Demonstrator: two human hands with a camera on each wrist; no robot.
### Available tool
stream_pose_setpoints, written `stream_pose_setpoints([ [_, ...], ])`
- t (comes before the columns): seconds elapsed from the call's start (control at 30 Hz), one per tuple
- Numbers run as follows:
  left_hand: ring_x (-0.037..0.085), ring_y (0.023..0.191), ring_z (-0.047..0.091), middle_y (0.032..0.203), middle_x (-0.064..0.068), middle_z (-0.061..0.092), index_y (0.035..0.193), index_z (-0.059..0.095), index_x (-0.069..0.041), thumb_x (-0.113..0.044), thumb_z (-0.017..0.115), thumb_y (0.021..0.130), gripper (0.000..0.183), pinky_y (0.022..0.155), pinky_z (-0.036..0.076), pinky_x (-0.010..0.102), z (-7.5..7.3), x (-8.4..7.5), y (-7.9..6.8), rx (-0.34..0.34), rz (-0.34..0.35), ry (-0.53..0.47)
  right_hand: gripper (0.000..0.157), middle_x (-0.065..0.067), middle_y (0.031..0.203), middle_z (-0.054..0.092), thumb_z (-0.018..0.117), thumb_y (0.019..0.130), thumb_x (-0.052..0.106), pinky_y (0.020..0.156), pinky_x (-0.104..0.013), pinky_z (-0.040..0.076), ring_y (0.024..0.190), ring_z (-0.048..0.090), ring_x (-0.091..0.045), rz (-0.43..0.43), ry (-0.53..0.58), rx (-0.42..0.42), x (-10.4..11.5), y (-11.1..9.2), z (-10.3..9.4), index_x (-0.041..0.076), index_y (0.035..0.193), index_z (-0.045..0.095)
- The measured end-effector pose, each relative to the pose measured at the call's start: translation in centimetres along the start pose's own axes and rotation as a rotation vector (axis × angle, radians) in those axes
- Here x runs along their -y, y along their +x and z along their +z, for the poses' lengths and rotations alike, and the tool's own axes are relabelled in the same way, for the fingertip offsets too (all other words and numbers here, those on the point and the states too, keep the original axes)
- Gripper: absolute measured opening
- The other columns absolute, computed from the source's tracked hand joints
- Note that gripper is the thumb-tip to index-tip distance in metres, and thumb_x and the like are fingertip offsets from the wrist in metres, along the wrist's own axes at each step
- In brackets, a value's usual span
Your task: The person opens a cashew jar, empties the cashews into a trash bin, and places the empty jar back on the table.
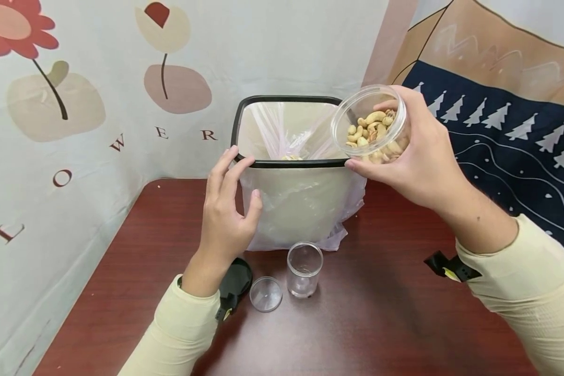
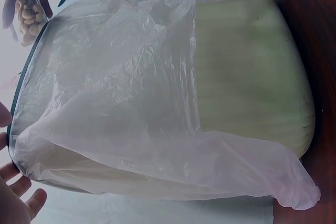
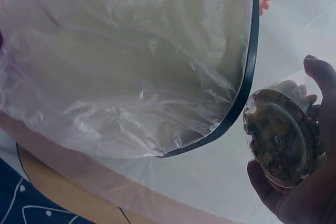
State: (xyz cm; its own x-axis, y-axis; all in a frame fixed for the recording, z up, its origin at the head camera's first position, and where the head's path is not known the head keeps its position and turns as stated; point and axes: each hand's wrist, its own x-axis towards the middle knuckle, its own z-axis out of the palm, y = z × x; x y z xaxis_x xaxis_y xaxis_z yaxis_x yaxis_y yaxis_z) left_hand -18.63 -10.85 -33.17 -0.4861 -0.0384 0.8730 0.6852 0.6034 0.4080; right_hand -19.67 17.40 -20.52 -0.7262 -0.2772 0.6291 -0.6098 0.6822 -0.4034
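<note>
My right hand (image 1: 420,151) grips a clear round plastic jar (image 1: 368,122) of cashews (image 1: 373,128), tilted with its mouth toward the bin. The jar is above the right front corner of a pale trash bin (image 1: 301,203), which has a black rim (image 1: 301,164) and a thin plastic bag (image 1: 272,125) lining it. Some pale pieces lie down in the bag. At the front left of the rim, my left hand (image 1: 227,201) touches the edge with its fingertips, fingers spread. In the right wrist view, the jar's base (image 3: 281,137) shows the nuts through it.
In front of the bin stands an open clear jar (image 1: 304,271). Beside it lie a clear round lid (image 1: 266,294) and a dark round lid (image 1: 237,277), partly behind my left wrist. The table (image 1: 380,313) is reddish brown. Printed cloth (image 1: 122,94) hangs behind and to the sides.
</note>
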Motion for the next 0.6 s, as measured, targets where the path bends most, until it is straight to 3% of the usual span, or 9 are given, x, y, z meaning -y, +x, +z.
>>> stream_pose_setpoints([
  [0.3, 0.029, 0.144, 0.041, 0.148, 0.016, 0.048, 0.133, 0.059, -0.006, -0.013, 0.055, 0.087, 0.046, 0.118, 0.035, 0.042, 0.1, 0.0, 0.0, -0.003, -0.001, -0.005, 0.097, -0.003, 0.126, 0.06, 0.093, 0.065, 0.028, 0.092, -0.009, 0.041, 0.111, 0.059, -0.014, -0.005, -0.037, 0.009, -0.3, 1.6, 0.5, 0.016, 0.146, 0.041],
  [0.5, 0.029, 0.145, 0.04, 0.148, 0.016, 0.047, 0.134, 0.058, -0.005, -0.013, 0.055, 0.087, 0.047, 0.118, 0.034, 0.043, 0.1, 0.0, -0.1, -0.003, 0.002, -0.005, 0.098, -0.009, 0.128, 0.057, 0.092, 0.067, 0.03, 0.102, -0.041, 0.045, 0.117, 0.054, -0.019, 0.006, -0.039, 0.042, -0.4, 2.6, 1.1, 0.015, 0.147, 0.038],
  [0.6, 0.029, 0.145, 0.04, 0.149, 0.016, 0.047, 0.134, 0.058, -0.006, -0.013, 0.055, 0.087, 0.048, 0.118, 0.034, 0.043, 0.2, 0.0, -0.1, -0.002, 0.002, -0.006, 0.098, -0.012, 0.128, 0.055, 0.091, 0.068, 0.031, 0.104, -0.047, 0.044, 0.118, 0.051, -0.021, 0.012, -0.047, 0.059, -0.5, 3.0, 1.3, 0.014, 0.148, 0.037],
])
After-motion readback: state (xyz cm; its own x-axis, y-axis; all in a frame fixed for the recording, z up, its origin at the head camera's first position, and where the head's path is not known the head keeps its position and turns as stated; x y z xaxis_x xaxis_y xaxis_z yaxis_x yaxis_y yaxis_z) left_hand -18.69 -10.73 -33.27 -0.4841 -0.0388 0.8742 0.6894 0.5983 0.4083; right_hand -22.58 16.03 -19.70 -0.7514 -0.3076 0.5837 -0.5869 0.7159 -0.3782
